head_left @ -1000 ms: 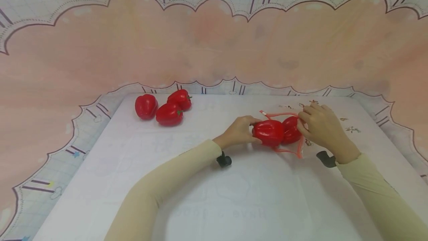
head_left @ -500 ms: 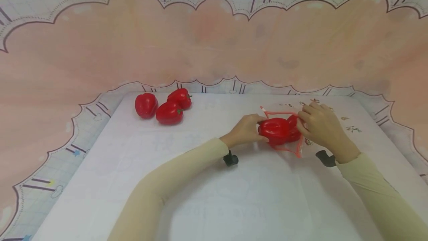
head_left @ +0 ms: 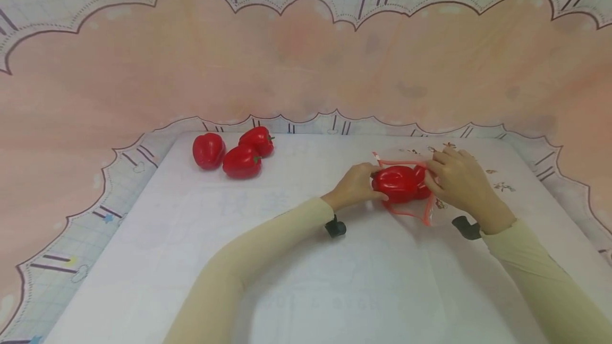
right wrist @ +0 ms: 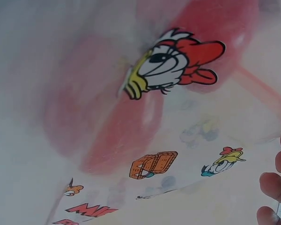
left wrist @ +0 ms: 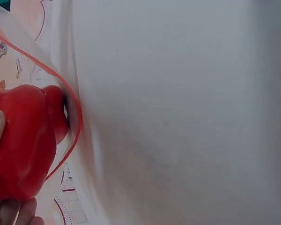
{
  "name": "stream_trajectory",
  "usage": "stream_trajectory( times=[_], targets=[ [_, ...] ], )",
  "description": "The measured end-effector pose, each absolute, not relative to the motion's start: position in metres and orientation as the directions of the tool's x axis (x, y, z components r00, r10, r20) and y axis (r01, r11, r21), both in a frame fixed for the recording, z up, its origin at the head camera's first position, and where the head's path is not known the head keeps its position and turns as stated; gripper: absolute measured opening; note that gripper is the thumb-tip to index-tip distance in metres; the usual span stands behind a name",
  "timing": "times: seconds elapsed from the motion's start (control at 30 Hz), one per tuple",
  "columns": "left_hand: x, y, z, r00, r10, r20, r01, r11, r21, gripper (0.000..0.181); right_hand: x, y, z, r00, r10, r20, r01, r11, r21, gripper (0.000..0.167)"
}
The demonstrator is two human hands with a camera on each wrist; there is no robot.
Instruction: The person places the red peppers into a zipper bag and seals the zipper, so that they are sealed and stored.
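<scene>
While the left hand [head_left: 356,186] grips a red pepper [head_left: 397,183] at the clear bag [head_left: 427,212]'s mouth, right of centre | right hand [head_left: 460,180] pinches its edge | a loosened pinch could let the mouth fold, snagging the pepper | 3 loose peppers [head_left: 242,162] on counter [head_left: 306,280], upper left
</scene>
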State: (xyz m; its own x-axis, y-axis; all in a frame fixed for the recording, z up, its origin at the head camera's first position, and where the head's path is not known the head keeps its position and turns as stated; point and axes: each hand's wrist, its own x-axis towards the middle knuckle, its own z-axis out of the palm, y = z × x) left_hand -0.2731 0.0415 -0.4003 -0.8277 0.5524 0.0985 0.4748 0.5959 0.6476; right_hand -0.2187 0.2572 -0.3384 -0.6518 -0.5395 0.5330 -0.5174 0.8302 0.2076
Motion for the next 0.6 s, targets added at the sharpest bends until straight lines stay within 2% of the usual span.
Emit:
stream_trajectory(
  times=[0.27, 0.6],
  targets=[
    [-0.283, 0.047, -0.405, -0.838, 0.538, 0.092, 0.469, 0.624, 0.624, 0.067, -0.219, 0.258, -0.339, -0.642, -0.538, 0.546, -0.524, 0.828, 0.198, 0.015],
    [-0.289, 0.045, -0.408, -0.847, 0.52, 0.105, 0.469, 0.641, 0.608, 0.053, -0.219, 0.259, -0.34, -0.66, -0.525, 0.538, -0.516, 0.837, 0.183, 0.014]
  ],
)
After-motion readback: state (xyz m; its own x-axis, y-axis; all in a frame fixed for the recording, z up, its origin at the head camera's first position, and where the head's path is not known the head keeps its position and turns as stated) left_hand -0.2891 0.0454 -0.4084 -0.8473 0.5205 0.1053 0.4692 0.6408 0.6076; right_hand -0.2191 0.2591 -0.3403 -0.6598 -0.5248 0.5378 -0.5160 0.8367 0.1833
